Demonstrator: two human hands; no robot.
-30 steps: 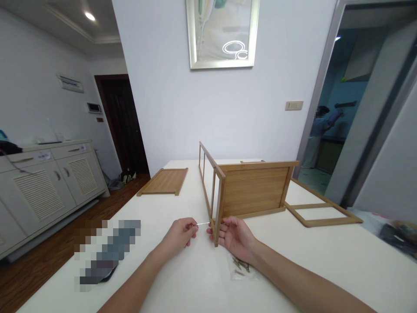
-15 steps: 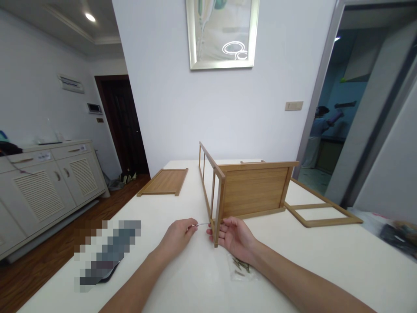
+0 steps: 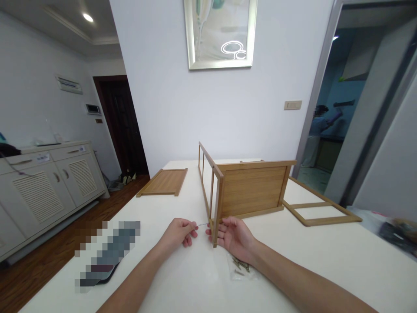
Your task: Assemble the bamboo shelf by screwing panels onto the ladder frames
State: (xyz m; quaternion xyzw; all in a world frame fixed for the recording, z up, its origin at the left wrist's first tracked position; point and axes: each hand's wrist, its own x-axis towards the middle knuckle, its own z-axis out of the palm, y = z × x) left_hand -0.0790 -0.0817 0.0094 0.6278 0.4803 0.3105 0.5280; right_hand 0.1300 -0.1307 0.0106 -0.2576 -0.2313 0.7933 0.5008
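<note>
A part-built bamboo shelf (image 3: 252, 191) stands on its side on the white table (image 3: 325, 261), with a side frame (image 3: 211, 187) at its left end. My left hand (image 3: 179, 232) pinches a thin metal key (image 3: 202, 224) whose tip meets the frame's lower corner. My right hand (image 3: 233, 237) cups that same corner from the right, fingers curled around the post. A small clear bag of screws (image 3: 240, 265) lies just under my right wrist.
A loose bamboo panel (image 3: 164, 181) lies at the table's far left and another open frame (image 3: 321, 208) lies flat to the right. A blurred-out object (image 3: 107, 254) sits near the table's left edge. A person stands in the doorway (image 3: 321, 126).
My left hand has turned slightly on the metal key, its fingers curling lower. The shelf and my right hand have stayed where they were.
</note>
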